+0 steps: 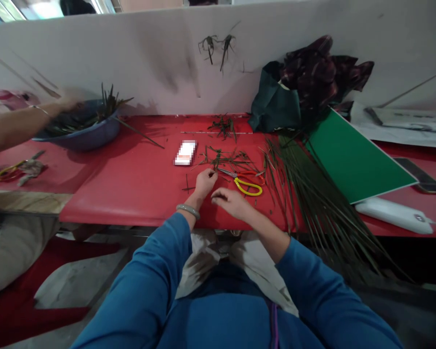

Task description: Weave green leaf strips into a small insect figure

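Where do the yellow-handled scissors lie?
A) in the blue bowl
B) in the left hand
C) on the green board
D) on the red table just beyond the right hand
D: the scissors lie flat on the red table, just beyond the right hand, touched by neither hand.

scraps (223, 157): thin dark-green leaf strips, loose scatter flat on red table, at left fingertips | scissors (244, 180): yellow-and-red handles, blades closed, lying flat, tips pointing left, just beyond right hand
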`<state>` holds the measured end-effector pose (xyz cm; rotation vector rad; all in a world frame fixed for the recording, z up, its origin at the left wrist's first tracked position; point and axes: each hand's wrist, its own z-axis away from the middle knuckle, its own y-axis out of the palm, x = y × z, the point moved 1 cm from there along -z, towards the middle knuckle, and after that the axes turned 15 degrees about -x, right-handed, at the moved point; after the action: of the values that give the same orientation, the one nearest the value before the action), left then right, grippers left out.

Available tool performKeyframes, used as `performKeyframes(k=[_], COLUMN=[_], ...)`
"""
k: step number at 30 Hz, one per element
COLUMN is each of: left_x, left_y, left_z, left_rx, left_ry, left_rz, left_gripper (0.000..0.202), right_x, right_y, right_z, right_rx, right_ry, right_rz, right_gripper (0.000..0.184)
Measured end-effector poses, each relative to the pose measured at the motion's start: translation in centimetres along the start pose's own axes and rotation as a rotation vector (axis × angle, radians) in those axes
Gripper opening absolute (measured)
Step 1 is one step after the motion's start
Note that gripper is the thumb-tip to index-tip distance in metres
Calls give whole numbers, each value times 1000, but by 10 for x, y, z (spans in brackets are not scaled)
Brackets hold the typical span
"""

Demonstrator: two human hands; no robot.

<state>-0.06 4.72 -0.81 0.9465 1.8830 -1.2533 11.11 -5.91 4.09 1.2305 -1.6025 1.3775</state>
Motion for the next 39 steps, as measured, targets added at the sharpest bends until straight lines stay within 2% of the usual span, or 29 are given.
performKeyframes(k=[4, 7, 15, 19, 22, 27, 32, 39], left_x=[-2, -7, -41, -50, -48, -42, -43, -40], left_y=[1, 3, 19, 31, 42, 53, 50, 47], left_z=[-1, -3, -22, -37, -44, -44, -42, -44], left_rx=[-20, -43, -34, -40, 21, 88, 63, 11], left_ry=[-44, -44, 0, 30, 39, -35, -156, -215], left_rz=[30, 52, 114, 65, 70, 260, 439, 481], left_gripper=[14, 15, 17, 18, 15, 14, 19, 15], right_x=[-30, -46, -43, -50, -64, -81, -75, -62], right_y=[-18, -21, -31, -38, -43, -53, -53, -44], right_z=[-45, -69, -114, -130, -134, -131, -129, -122], right_rx=[-240, -307, -493, -524, -565, -569, -527, -406], right_ry=[18, 96, 37, 49, 85, 151, 196, 182], right_rz=[46, 21, 100, 93, 1, -102, -102, -73], right_gripper=[18, 21, 19, 21, 23, 23, 21, 24])
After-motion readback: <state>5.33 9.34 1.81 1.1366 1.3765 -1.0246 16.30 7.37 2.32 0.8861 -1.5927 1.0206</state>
